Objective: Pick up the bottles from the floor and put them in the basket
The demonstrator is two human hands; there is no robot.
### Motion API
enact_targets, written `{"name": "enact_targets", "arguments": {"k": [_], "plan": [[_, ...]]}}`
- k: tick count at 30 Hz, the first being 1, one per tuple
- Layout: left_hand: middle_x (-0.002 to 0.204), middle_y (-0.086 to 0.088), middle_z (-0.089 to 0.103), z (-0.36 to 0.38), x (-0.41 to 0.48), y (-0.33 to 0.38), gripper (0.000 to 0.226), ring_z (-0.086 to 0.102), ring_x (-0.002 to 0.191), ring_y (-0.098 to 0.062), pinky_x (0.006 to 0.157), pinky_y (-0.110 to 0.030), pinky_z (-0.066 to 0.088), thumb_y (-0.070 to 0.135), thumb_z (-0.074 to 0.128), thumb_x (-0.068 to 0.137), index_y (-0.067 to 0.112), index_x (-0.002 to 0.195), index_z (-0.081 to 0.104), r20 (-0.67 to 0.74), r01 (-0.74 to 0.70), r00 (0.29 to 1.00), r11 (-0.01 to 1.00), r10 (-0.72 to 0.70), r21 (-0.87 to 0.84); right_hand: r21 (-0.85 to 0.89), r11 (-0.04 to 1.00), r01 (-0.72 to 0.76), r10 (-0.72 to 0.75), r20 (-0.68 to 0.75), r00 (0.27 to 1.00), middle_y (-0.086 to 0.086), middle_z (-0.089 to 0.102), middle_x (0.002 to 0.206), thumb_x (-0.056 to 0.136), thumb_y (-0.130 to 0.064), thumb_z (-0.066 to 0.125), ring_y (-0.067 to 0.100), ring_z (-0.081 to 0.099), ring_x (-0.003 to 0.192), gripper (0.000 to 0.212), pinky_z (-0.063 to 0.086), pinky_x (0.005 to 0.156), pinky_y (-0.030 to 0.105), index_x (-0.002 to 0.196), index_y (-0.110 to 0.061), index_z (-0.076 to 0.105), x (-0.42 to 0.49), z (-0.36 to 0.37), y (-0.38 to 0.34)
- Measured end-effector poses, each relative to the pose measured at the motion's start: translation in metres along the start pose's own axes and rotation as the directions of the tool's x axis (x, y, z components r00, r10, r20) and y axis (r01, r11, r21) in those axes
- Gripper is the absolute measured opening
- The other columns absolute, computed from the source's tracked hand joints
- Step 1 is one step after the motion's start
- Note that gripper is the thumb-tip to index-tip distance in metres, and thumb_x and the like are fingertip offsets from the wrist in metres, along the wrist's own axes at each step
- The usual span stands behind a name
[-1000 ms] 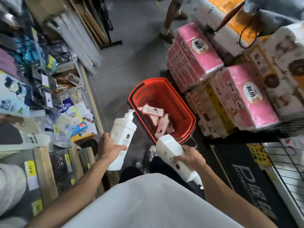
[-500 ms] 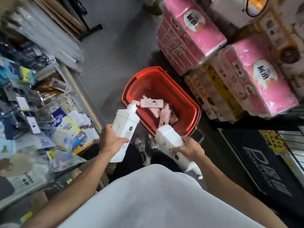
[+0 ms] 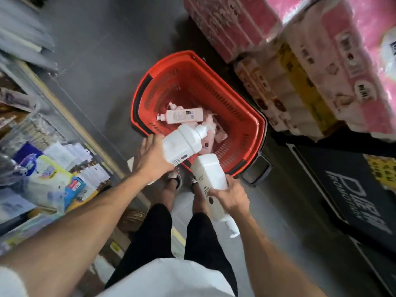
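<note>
One white pump bottle (image 3: pixel 182 144) hangs tilted over the near rim of the red basket (image 3: pixel 233 116), its pump head pointing in above the pink bottles (image 3: pixel 184 115) lying there. The left grip (image 3: pixel 153 156) is at its base. The thumb is straight and the fingers are hidden behind the bottle, so I cannot tell whether it clasps or only props. The right grip (image 3: pixel 231 198) wraps a second white bottle (image 3: pixel 209 171), pump downward. Both look weighty, stiff and smooth, so take them by the squared body, not the pump neck. Stacked tissue packs (image 3: pixel 300 93) crowd the basket's far side.
</note>
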State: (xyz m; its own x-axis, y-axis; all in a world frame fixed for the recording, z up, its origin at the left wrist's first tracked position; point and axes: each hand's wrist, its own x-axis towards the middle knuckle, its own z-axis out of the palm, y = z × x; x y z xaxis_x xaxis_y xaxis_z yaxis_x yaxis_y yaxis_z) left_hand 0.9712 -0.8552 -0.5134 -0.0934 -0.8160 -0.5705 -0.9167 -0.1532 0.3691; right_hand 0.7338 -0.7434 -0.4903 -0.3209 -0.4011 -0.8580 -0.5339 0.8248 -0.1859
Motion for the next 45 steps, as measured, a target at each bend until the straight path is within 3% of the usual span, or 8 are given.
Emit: {"name": "enact_targets", "arguments": {"k": [3,11,14,17,24,32,37,45], "plan": [[0.122,-0.013,0.051,0.0,0.044,0.003,0.089,0.046,0.112,-0.036,0.09,-0.047,0.04,0.029,0.09,0.049,0.011,0.126,0.048,0.036,-0.128,0.992,0.977,0.124,0.167,0.108,0.992,-0.072,0.078,-0.052,0.996,-0.011,0.063,0.09,0.053,-0.057,0.072,0.022,0.06,0.084,0.054,0.045,0.067,0.034,0.1,-0.036,0.056,0.019,0.007,-0.002],[0.121,-0.005,0.051,0.006,0.156,0.022,0.081,0.046,0.106,-0.029,0.083,-0.044,0.038,0.037,0.084,0.06,0.016,0.128,0.045,0.273,-0.448,0.894,0.73,0.355,0.517,0.359,0.902,-0.239,0.261,-0.014,0.965,0.008,0.074,0.104,0.058,-0.059,0.073,0.033,0.07,0.095,0.07,0.058,0.089,0.048,0.111,-0.014,0.068,0.115,-0.002,-0.02],[0.122,0.0,0.05,0.029,0.19,0.023,0.065,0.042,0.109,-0.026,0.082,-0.041,0.034,0.028,0.076,0.068,0.021,0.125,0.046,0.361,-0.537,0.843,0.648,0.399,0.539,0.352,0.904,-0.243,0.276,-0.046,0.96,0.006,0.074,0.101,0.05,-0.063,0.068,0.033,0.07,0.092,0.076,0.058,0.086,0.045,0.108,-0.015,0.067,0.161,0.001,-0.028],[0.124,0.004,0.051,0.058,0.215,0.022,0.061,0.043,0.114,-0.024,0.087,-0.041,0.036,0.024,0.074,0.071,0.024,0.125,0.046,0.441,-0.616,0.787,0.577,0.431,0.536,0.285,0.934,-0.215,0.255,-0.11,0.961,0.004,0.07,0.104,0.062,-0.06,0.074,0.032,0.067,0.097,0.066,0.052,0.081,0.036,0.11,-0.017,0.061,0.21,0.009,-0.031],[0.116,0.004,0.051,0.119,0.252,-0.001,0.05,0.045,0.108,-0.022,0.09,-0.038,0.036,0.029,0.07,0.078,0.026,0.122,0.047,0.539,-0.681,0.73,0.515,0.42,0.521,0.152,0.96,-0.236,0.254,-0.108,0.961,0.007,0.068,0.113,0.061,-0.063,0.073,0.035,0.066,0.104,0.074,0.055,0.089,0.045,0.118,-0.019,0.058,0.305,0.029,-0.025],[0.118,0.004,0.046,0.162,0.266,-0.014,0.059,0.043,0.109,-0.02,0.089,-0.035,0.034,0.015,0.067,0.075,0.023,0.128,0.044,0.644,-0.767,0.641,0.395,0.418,0.506,0.237,0.932,-0.275,0.323,-0.193,0.927,0.013,0.061,0.131,0.07,-0.058,0.079,0.035,0.061,0.119,0.081,0.051,0.099,0.047,0.131,-0.012,0.054,0.357,0.054,-0.009],[0.12,0.002,0.047,0.173,0.271,-0.003,0.059,0.041,0.112,-0.022,0.09,-0.035,0.035,0.014,0.068,0.078,0.024,0.133,0.048,0.605,-0.727,0.684,0.451,0.408,0.517,0.288,0.947,-0.138,0.223,-0.284,0.933,0.019,0.06,0.127,0.09,-0.036,0.068,0.038,0.058,0.119,0.045,0.046,0.098,0.04,0.127,-0.012,0.058,0.361,0.047,0.004],[0.122,0.0,0.044,0.167,0.267,0.031,0.066,0.037,0.112,-0.023,0.088,-0.038,0.031,0.012,0.069,0.077,0.029,0.134,0.041,0.492,-0.671,0.737,0.59,0.464,0.448,0.154,0.984,-0.089,0.114,-0.164,0.98,0.021,0.06,0.128,0.092,-0.034,0.065,0.04,0.056,0.121,0.042,0.043,0.099,0.04,0.128,-0.012,0.059,0.351,0.029,-0.004]]}}
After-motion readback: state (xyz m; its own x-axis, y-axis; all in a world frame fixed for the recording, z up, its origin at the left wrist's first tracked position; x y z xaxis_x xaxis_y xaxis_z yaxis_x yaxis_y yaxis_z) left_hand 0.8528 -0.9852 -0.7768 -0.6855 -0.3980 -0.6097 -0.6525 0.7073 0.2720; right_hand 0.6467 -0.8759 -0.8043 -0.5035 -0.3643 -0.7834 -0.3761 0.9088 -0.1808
